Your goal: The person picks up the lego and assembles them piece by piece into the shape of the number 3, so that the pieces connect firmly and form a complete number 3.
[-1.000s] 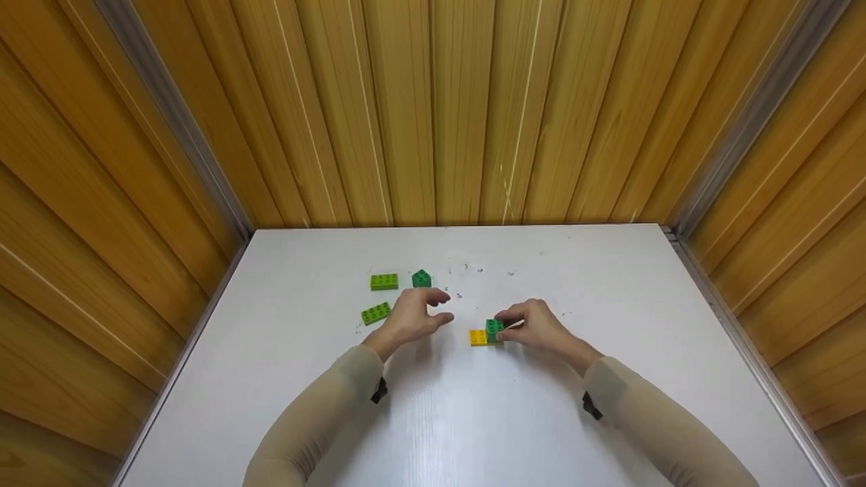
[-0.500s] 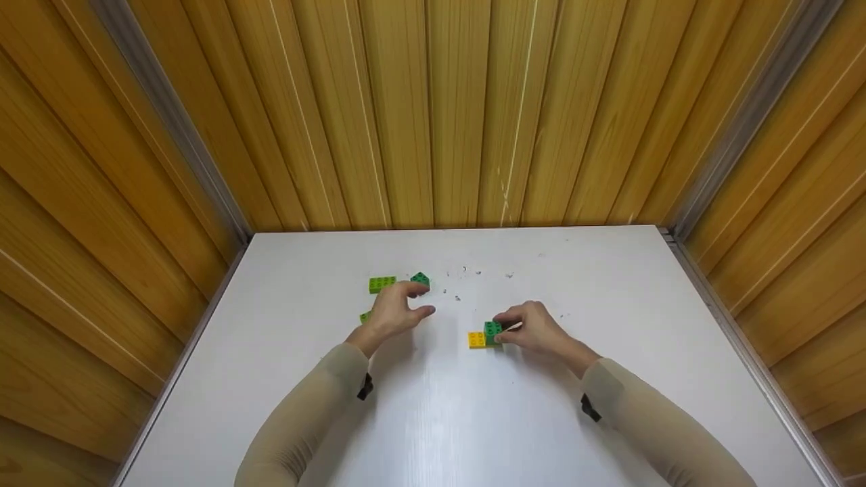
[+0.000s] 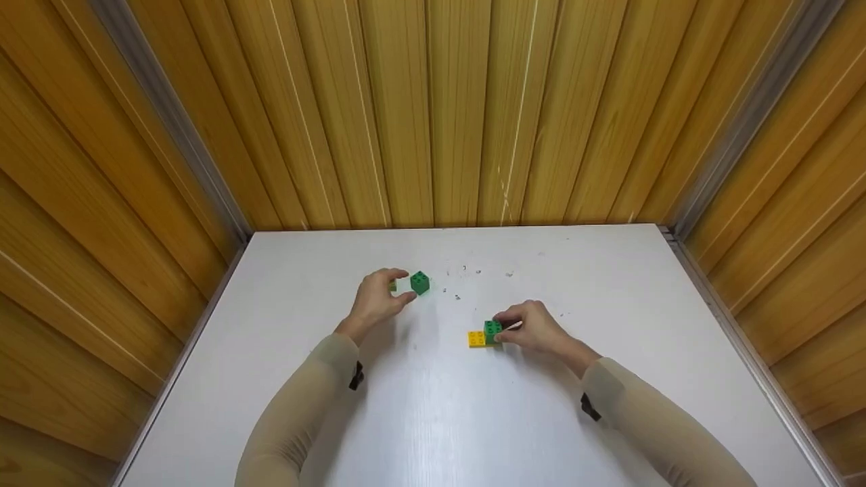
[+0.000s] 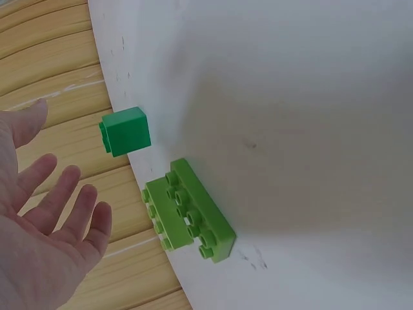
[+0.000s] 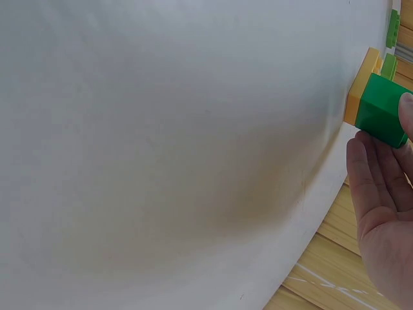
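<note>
My right hand [image 3: 536,328] pinches a dark green block [image 3: 492,331] between thumb and fingers. That block sits on the right half of a flat yellow brick [image 3: 476,339]; the right wrist view shows the green block [image 5: 382,106] against the yellow brick [image 5: 362,87]. My left hand [image 3: 375,297] hovers with thumb and fingers apart, holding nothing. Just beyond its fingertips stands another dark green block [image 3: 420,283]. In the left wrist view, two light green bricks [image 4: 206,216] lie below this block [image 4: 127,132]; the left hand hides most of them from the head view.
A white table [image 3: 433,419] carries everything, with small dark marks [image 3: 457,297] on its surface. Wood-patterned panels [image 3: 460,115] rise behind it and at both sides, with grey metal posts [image 3: 203,162] in the corners.
My left hand has moved left and away from me, toward the light green bricks, which it now mostly covers. The far green block is now fully visible. My right hand keeps its hold.
</note>
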The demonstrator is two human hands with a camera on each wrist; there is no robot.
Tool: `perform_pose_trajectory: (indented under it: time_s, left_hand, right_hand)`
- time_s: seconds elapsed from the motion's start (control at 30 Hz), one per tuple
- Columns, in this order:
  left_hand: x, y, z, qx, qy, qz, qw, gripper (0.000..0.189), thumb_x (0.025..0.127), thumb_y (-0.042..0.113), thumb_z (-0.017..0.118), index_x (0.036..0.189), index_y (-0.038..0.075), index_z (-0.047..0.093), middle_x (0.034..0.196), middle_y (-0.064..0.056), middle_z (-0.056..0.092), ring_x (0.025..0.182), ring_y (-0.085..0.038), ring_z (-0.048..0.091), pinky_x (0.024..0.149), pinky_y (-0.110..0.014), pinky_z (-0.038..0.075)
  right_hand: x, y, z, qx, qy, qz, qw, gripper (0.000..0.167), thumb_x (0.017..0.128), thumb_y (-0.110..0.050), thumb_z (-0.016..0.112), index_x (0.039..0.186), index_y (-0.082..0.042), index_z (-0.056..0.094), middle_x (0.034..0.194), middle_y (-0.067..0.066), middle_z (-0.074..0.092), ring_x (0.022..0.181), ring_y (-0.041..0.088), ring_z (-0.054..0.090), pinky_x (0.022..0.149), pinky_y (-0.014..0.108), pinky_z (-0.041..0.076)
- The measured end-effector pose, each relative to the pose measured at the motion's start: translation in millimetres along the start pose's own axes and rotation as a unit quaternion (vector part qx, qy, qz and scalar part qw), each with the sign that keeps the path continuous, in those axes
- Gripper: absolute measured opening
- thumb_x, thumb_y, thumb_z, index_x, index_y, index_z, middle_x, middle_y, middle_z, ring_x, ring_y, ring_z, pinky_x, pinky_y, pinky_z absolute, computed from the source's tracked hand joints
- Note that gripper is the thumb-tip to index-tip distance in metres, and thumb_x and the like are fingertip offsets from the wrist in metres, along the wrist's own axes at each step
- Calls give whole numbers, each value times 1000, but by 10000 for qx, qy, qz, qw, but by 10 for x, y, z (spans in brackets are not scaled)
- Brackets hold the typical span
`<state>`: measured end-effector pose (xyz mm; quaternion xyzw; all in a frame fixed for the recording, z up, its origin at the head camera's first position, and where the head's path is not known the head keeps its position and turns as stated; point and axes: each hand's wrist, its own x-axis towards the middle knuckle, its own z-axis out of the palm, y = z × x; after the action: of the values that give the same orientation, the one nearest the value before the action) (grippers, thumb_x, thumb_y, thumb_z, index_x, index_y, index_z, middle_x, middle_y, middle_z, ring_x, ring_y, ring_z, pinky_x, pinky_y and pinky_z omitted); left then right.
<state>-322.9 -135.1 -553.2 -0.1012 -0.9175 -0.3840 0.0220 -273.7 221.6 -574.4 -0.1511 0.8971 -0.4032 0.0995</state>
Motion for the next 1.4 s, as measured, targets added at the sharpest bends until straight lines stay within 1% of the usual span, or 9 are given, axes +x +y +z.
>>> perform_pose_trajectory:
  time_s: [0.17,0.37,0.5,0.77,0.87,0.97,1.07,1.23,1.4]
  left_hand:
    - [46,-125,-57,-39,42,-463,9989,55,99,29,87,148,10,72,157,-17,68,155,-41,58,133,-58,45]
    - [126,-270,-102,-138,218,-876,9958,54,101,30,85,150,12,71,156,-18,67,149,-41,61,130,-59,47]
    - [180,-331,-103,-282,284,-1090,9932,54,102,30,83,151,11,70,158,-15,66,152,-40,58,131,-59,45]
    - [269,-497,-40,-563,130,-1635,9848,57,102,29,84,154,14,67,161,-11,64,151,-36,58,133,-58,44]
    - [291,-556,-19,-581,181,-1688,9838,57,102,26,84,155,14,66,162,-12,63,151,-36,58,133,-58,44]
    - [308,-596,-3,-459,222,-1652,9849,57,102,24,84,155,14,66,163,-13,62,152,-36,58,133,-57,44]
    - [326,-624,6,-370,201,-1620,9859,59,102,22,84,157,13,64,164,-13,61,154,-36,57,134,-56,43]
    - [371,-658,4,-165,175,-1452,9891,59,102,18,81,158,10,64,165,-15,62,156,-36,56,134,-56,44]
    - [411,-690,1,-189,72,-1620,9866,58,102,15,79,158,11,63,164,-15,62,152,-35,59,131,-55,47]
  right_hand:
    - [-6,10,21,40,-37,49,10000,36,95,-13,91,129,-5,84,120,10,83,114,24,77,98,37,68]
    - [6,1,8,-5,-37,-34,10000,37,95,-12,91,130,-4,83,123,14,83,115,28,79,98,39,68]
    - [12,-14,-9,-113,30,-65,9999,36,95,-13,91,129,-4,83,125,15,84,116,31,80,98,42,68]
    - [4,-28,-2,-59,10,-40,10000,36,94,-12,91,128,-4,83,124,14,84,118,31,79,100,43,68]
    - [0,-44,1,-40,-2,84,10000,36,95,-12,91,129,-6,83,125,11,84,118,29,78,100,41,68]
    - [-4,-52,-6,4,-29,130,9999,36,95,-12,91,130,-8,83,125,10,84,118,27,77,99,40,68]
    - [-8,-54,-19,-15,-66,53,10000,36,95,-12,91,130,-7,83,126,11,84,118,28,78,99,40,68]
    - [-9,-40,-30,-74,-56,-11,10000,35,95,-12,90,129,-7,84,125,11,84,117,27,78,99,39,68]
    - [-4,-43,-23,-66,-67,-7,10000,35,95,-12,90,129,-6,84,124,11,83,115,26,79,95,35,69]
